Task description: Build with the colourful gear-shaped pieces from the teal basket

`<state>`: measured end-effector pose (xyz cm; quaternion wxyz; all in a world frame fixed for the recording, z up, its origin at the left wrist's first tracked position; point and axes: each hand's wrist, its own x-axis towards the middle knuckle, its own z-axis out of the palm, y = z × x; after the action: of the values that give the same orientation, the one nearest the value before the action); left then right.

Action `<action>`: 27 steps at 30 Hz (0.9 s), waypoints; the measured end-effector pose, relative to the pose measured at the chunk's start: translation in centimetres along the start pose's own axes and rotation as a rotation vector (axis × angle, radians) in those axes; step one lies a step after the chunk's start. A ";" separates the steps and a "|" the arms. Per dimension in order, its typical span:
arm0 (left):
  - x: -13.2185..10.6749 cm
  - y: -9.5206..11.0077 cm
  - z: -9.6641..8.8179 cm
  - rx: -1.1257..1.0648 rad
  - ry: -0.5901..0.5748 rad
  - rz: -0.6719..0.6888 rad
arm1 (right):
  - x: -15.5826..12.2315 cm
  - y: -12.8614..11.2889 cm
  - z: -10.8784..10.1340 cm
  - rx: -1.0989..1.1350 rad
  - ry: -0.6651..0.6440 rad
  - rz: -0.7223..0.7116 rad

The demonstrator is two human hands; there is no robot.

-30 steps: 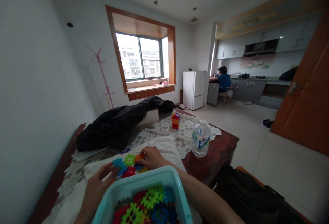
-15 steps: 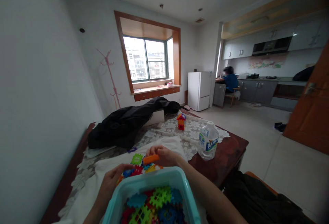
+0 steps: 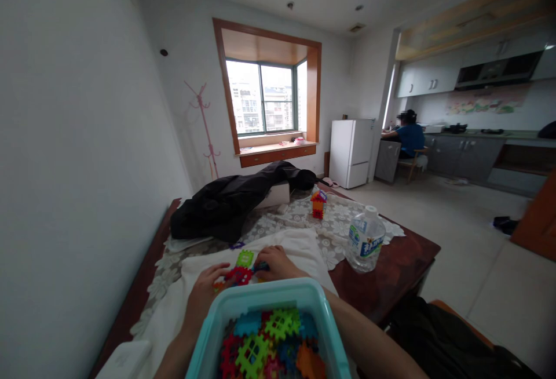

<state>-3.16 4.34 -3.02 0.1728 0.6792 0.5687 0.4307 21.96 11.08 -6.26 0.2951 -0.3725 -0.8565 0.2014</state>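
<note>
Both hands are on a small cluster of plastic building tiles (image 3: 241,273) sitting on a white cloth (image 3: 299,246) on the worktop (image 3: 391,263), just behind the teal bin (image 3: 260,298). The left hand (image 3: 204,295) has its grip closed on the red and orange end of the cluster; the right hand (image 3: 278,264) pinches the far side, though I can't tell which piece. I'd say it's early days: only a handful of tiles are joined, and the bin is well stocked with loose ones.

Further back there's a little finished tile tower (image 3: 318,205), a water bottle (image 3: 365,240) off to the right, and a black jacket (image 3: 234,202) heaped on the far left. The bin's rim hides the near edge of the cluster. Another person (image 3: 408,135) sits way off in the kitchen.
</note>
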 end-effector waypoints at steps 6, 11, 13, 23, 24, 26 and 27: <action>-0.8 2.0 -1.0 -0.738 -0.080 -0.388 | -0.3 -0.2 -0.9 0.026 0.091 0.025; -2.2 3.6 -1.2 -0.825 -0.350 -0.243 | -0.6 0.0 -1.0 -0.008 0.114 0.036; -2.2 3.6 -0.7 -0.815 -0.325 -0.248 | -0.6 0.0 -1.1 -0.001 0.144 0.044; -0.8 -1.1 -0.2 0.319 -0.206 -0.014 | 0.1 0.1 -2.0 0.439 0.318 0.218; -1.0 -0.9 -0.2 0.330 -0.231 0.002 | 0.1 -0.2 -2.3 0.621 0.293 0.197; -1.4 -0.2 -0.2 0.313 -0.253 0.012 | -0.3 -1.0 -3.0 0.950 0.178 0.115; -1.5 0.3 -0.2 0.299 -0.249 0.014 | -0.6 -1.4 -3.3 1.061 0.103 0.070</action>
<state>-3.15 2.85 -3.29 0.1359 0.7494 0.5956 0.2553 23.71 10.14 -3.23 0.4776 -0.2099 -0.6085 0.5980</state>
